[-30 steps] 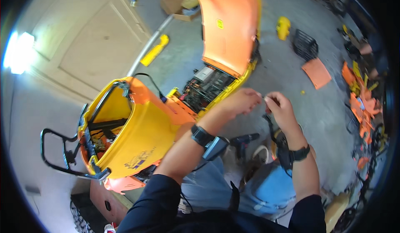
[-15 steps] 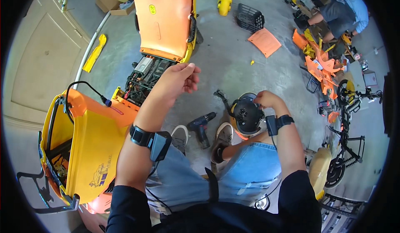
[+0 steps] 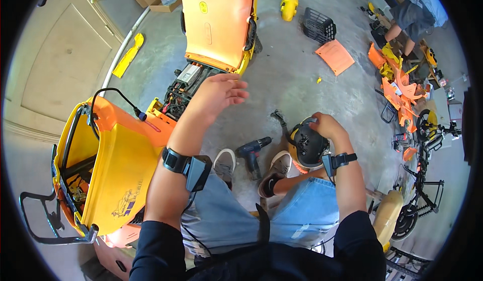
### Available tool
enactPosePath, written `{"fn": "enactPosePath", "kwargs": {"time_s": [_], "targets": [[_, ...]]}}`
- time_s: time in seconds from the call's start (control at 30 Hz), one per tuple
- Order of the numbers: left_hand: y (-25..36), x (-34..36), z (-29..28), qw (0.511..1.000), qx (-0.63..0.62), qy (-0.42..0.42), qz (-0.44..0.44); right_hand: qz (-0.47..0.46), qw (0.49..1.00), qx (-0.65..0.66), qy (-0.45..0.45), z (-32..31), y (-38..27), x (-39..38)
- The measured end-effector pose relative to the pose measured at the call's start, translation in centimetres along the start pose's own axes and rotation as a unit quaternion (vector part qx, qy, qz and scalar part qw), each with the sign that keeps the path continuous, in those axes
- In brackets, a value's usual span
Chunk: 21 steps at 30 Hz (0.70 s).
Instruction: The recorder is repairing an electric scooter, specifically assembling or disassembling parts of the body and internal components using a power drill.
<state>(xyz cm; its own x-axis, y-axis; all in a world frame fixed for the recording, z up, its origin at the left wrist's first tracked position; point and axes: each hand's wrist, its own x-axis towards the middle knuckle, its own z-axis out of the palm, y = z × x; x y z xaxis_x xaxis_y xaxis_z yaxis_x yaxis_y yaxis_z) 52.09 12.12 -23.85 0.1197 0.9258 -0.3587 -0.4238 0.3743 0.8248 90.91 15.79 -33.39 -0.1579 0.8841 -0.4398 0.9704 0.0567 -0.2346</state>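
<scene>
Fingers of the right hand point(image 3: 328, 126) bent at the upper rim of a black bowl point(image 3: 316, 153), right of centre in the head view; whether they gripped anything could not be told. The left hand point(image 3: 216, 95), near the middle, held nothing visible, its fingers slightly apart and loosely curved, just right of a yellow vehicle's point(image 3: 126, 165) wiring point(image 3: 177, 100). The bowl stood near the right shoe point(image 3: 278, 168), small dark bits point(image 3: 303, 143) showing inside. It looked light and fairly stiff, perhaps smooth; its rim seemed the best hold, kept level against spilling. A black strap point(image 3: 283, 125) off its left edge looked a likely snag. Shoe and drill point(image 3: 251, 153) crowded that side; bare floor point(image 3: 282, 80) opened above, toward an orange panel point(image 3: 335, 57).
</scene>
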Motion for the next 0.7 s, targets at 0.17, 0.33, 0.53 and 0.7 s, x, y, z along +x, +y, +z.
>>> {"fn": "enactPosePath", "kwargs": {"time_s": [0.17, 0.33, 0.53, 0.7], "targets": [[-0.2, -0.5, 2.4, 0.991, 0.113, -0.072, -0.009, -0.127, 0.988, 0.089, 0.016, -2.4, -6.6, -2.5], [-0.7, -0.9, 4.8, 0.960, 0.231, -0.073, 0.138, -0.189, 0.973, 0.091, 0.096, -5.4, -10.7, -5.8], [-1.5, -1.8, 6.1, 0.817, 0.438, -0.096, 0.363, -0.243, 0.876, 0.381, 0.168, -7.9, -14.9, -9.8], [-2.5, -1.5, 6.6, 0.803, 0.474, -0.089, 0.351, -0.259, 0.876, 0.360, 0.191, -6.8, -16.6, -10.1]]}}
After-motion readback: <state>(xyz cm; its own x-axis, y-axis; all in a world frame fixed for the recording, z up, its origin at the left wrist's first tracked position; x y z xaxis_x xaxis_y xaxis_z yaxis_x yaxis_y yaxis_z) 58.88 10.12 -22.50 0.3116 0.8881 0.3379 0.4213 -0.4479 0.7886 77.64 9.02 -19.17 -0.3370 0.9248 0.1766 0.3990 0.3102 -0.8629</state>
